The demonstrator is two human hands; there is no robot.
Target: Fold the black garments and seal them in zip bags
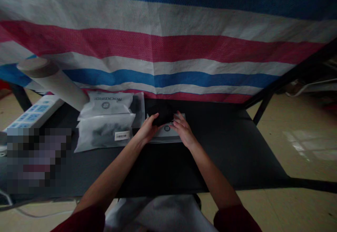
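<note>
A dark, soft-looking black bundle [162, 114] lies between my two hands above the black surface; its exact kind cannot be made out. My left hand [147, 128] grips its left side, the thumb resting on top. At the bundle's right edge, my right hand [183, 128] has its fingers bent against it. Beneath both hands is a frosted plastic bag [172, 139] with a round logo, partly covered by the bundle and fingers. Left of my left hand lie more frosted bags, a front one [105, 130] with a barcode label and one behind it [105, 102] reading ROCKBROS.
A pale cylinder [63, 83] with a grey end leans at the left, beside a long white box [37, 112] with blue labels. A striped tarp [158, 46] hangs behind the black surface [223, 147]. A white cable [42, 215] runs at lower left.
</note>
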